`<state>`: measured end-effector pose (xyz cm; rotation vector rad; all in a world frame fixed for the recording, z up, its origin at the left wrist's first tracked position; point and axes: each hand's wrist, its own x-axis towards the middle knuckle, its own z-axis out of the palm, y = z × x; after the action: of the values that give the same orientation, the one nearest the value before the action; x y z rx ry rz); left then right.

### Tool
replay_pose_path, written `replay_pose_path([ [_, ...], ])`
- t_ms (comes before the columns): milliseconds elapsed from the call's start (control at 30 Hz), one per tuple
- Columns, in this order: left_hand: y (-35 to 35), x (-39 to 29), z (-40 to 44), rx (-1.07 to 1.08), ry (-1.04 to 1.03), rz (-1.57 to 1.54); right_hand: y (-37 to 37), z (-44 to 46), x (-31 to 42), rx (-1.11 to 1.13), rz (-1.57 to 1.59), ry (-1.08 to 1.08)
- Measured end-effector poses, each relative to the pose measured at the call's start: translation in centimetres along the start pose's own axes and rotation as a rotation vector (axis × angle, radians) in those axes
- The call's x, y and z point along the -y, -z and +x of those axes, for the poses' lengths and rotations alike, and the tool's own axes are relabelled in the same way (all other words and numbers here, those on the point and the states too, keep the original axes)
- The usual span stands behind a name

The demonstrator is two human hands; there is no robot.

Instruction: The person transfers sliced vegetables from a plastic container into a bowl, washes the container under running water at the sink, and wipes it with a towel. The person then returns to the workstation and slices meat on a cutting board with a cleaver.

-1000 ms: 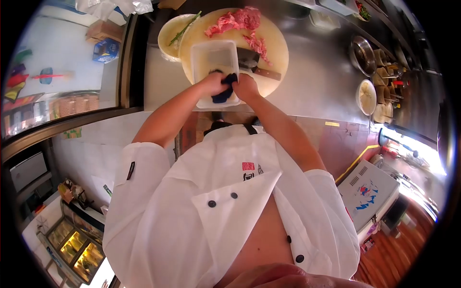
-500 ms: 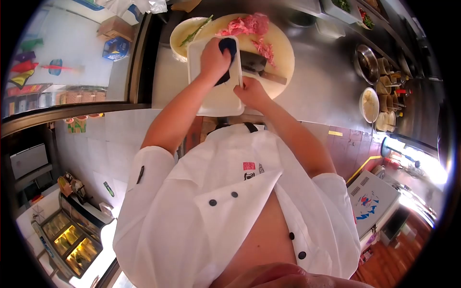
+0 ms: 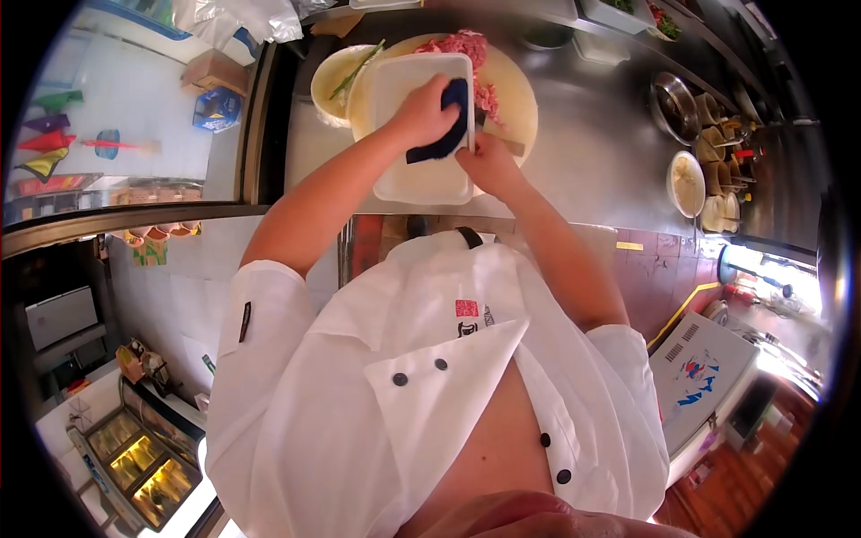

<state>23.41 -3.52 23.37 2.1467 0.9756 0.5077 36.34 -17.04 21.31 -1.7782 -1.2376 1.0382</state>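
Head view: left hand [image 3: 425,117] grasps a dark blue cloth [image 3: 455,135] inside a white plastic container [image 3: 421,184], against its right wall; right hand [image 3: 490,165] pinches that side's rim.
The container is by the counter's [image 3: 587,134] near edge, overlapping the round chopping board [image 3: 522,97] in view, raw meat [image 3: 461,45] beyond; whether it rests there, I cannot tell. The jacket [image 3: 332,394] bears a red emblem [image 3: 466,308], its lettering too small to read.

Counter [image 3: 592,117] | round board [image 3: 515,90] | pale bowl [image 3: 325,82] (beside it) | apparently a tub [image 3: 601,47]
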Motion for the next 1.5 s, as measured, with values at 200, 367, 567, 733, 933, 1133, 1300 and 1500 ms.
replay_pose_path([
  [200,-0.4,-0.7,-5.6,0.593,-0.049,-0.135,2.7,0.9,-1.3,-0.028,0.066,0.006],
  [367,3.7,-2.9,-6.3,0.851,-0.173,0.421,1.0,0.8,-2.3,-0.126,0.009,0.035],
  [567,5.9,-1.6,-6.0,0.391,-0.479,0.865,2.6,-1.3,1.6,-0.013,0.019,-0.113],
  [733,8.1,1.6,-1.4,-0.006,-0.343,0.829,1.0,-2.6,0.4,0.079,0.063,-0.032],
  [933,2.1,-1.0,-0.9,-0.271,-0.168,0.187,1.3,-3.2,2.3,0.119,0.077,-0.052],
  [1133,2.5,-3.9,-2.7,0.231,0.113,-0.23,4.0,-1.8,-1.1,-0.085,-0.013,-0.048],
  [1300,8.1,-5.2,-7.0,-0.022,0.077,-0.991,8.8,-4.4,0.1,-0.218,0.236,-0.091],
  [1500,14.5,-3.0,-10.0,-0.013,-0.173,-1.853,12.4,-7.5,1.3,-0.307,0.546,-0.069],
])
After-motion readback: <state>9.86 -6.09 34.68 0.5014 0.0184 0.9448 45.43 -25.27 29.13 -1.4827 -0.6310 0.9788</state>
